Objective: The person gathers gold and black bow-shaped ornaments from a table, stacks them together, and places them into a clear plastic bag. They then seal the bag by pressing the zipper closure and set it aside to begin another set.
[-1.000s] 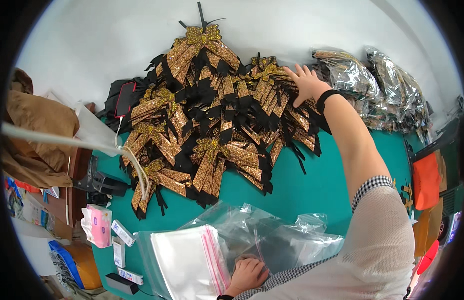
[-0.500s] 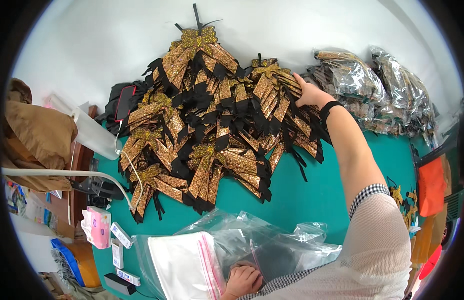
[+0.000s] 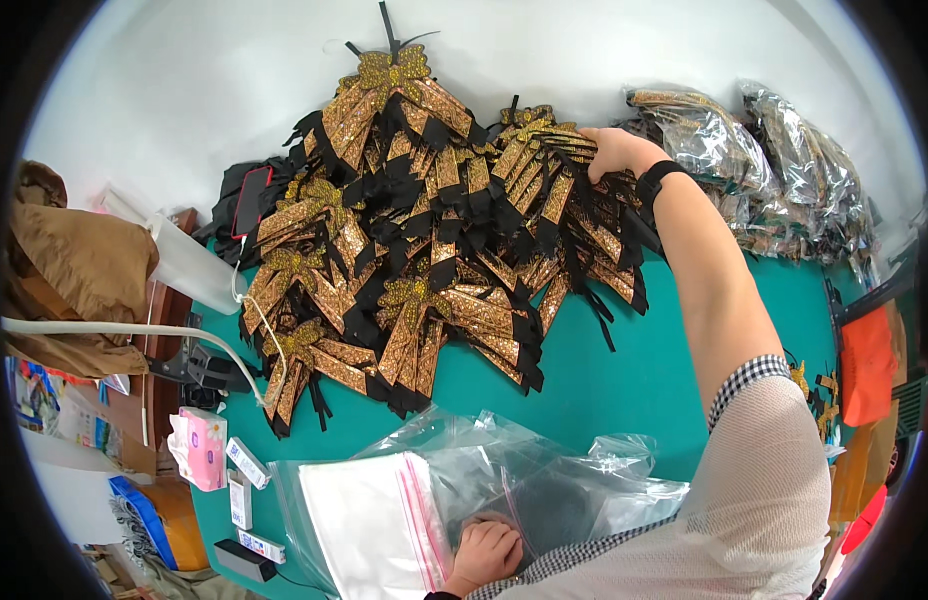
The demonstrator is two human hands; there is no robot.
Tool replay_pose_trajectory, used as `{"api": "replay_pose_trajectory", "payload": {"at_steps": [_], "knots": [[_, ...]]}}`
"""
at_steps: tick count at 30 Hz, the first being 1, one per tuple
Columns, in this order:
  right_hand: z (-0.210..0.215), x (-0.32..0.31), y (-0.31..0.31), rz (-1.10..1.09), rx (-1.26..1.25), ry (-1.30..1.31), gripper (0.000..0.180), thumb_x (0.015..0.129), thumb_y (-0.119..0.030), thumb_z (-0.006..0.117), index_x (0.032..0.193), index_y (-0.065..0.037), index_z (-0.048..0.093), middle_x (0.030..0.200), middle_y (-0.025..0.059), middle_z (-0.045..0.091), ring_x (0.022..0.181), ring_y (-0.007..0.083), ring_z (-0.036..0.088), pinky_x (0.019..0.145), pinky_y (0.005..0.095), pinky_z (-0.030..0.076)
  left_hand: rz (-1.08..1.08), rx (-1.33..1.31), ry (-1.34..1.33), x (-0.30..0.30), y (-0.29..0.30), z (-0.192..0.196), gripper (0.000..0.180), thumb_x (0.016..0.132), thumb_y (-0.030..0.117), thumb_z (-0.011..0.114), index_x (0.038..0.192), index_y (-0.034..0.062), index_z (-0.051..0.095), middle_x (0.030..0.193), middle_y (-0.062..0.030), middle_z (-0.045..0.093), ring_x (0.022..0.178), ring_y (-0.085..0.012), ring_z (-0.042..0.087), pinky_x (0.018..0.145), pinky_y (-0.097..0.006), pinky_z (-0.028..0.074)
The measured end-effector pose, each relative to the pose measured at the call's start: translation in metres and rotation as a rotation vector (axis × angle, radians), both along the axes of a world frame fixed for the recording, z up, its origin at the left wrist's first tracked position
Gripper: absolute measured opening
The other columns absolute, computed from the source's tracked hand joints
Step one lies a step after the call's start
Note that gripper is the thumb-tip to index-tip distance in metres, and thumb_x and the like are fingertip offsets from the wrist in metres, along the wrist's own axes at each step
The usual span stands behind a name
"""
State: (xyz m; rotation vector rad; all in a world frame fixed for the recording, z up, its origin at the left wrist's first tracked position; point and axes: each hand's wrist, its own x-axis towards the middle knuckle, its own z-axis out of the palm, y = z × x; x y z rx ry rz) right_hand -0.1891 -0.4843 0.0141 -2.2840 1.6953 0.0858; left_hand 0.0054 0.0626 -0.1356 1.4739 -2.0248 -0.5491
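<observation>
A large heap of glittery gold and black bows (image 3: pixel 414 305) covers the far middle of the table. My right hand (image 3: pixel 619 152) reaches over the heap's right side. Its thumb and fingers are closed on the edge of a stack of bows (image 3: pixel 544 140), whose layers show side-on. Near the front edge, my left hand (image 3: pixel 487 550) rests on clear plastic bags (image 3: pixel 554 500), fingers curled under; whatever they hold is hidden. Beside it lies a stack of white bags with pink strips (image 3: pixel 369 520).
Bagged bows (image 3: pixel 719 150) are piled at the far right. A pink tissue box (image 3: pixel 201 447), small white boxes (image 3: pixel 248 463) and a black box (image 3: pixel 245 562) stand at the left. A phone (image 3: pixel 251 202) with a white cable lies behind the heap's left side.
My right hand has tipped up the right edge of the bow stack, so its layers now show. My left hand stays nearly where it was. The whole view has shifted slightly.
</observation>
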Motion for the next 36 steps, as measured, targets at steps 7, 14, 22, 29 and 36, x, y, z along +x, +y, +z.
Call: {"api": "replay_pose_trajectory", "payload": {"at_steps": [7,14,22,29,36], "knots": [[-0.008,-0.001,0.009,0.012,0.040,-0.015,0.092,0.052,-0.014,0.074,0.134,-0.006,0.032,0.119,0.0208,0.052,0.108,0.0309,0.052,0.089,0.0356,0.043,0.005,0.001,-0.016,-0.001,0.000,0.000,0.012,0.070,0.020,0.062,0.080,0.0139,0.059,0.082,0.0003,0.055,0.083,-0.0189,0.052,0.076,-0.034,0.038],[-0.044,-0.015,0.027,-0.088,0.040,-0.203,0.115,0.051,-0.020,0.081,0.141,-0.010,0.010,0.120,0.0241,0.049,0.112,0.0343,0.047,0.093,0.0358,0.038,0.007,-0.011,-0.019,-0.001,-0.001,0.000,0.011,0.070,0.020,0.062,0.079,0.0138,0.058,0.082,0.0000,0.055,0.083,-0.0189,0.052,0.076,-0.034,0.038],[-0.020,0.005,0.028,-0.081,-0.043,0.114,0.103,0.051,-0.013,0.072,0.139,-0.007,0.019,0.106,0.0237,0.057,0.099,0.0353,0.055,0.082,0.0382,0.046,0.001,0.051,-0.010,-0.001,0.001,0.002,0.010,0.071,0.019,0.061,0.079,0.0132,0.058,0.082,-0.0011,0.055,0.085,-0.0198,0.052,0.077,-0.035,0.038],[0.014,0.011,0.042,-0.093,-0.199,0.159,0.081,0.056,-0.016,0.068,0.129,-0.005,0.036,0.101,0.0199,0.060,0.095,0.0334,0.058,0.079,0.0385,0.048,0.004,0.032,0.019,-0.002,0.003,-0.004,0.012,0.069,0.016,0.063,0.079,0.0117,0.058,0.083,-0.0023,0.055,0.086,-0.0220,0.052,0.078,-0.037,0.038],[0.037,0.004,0.073,-0.105,-0.288,-0.028,0.079,0.056,-0.018,0.068,0.127,-0.001,0.037,0.102,0.0225,0.059,0.097,0.0337,0.057,0.083,0.0369,0.047,0.003,0.099,0.065,0.000,0.002,0.004,0.018,0.067,0.019,0.066,0.081,0.0099,0.058,0.087,-0.0042,0.054,0.090,-0.0245,0.051,0.081,-0.039,0.038]]}}
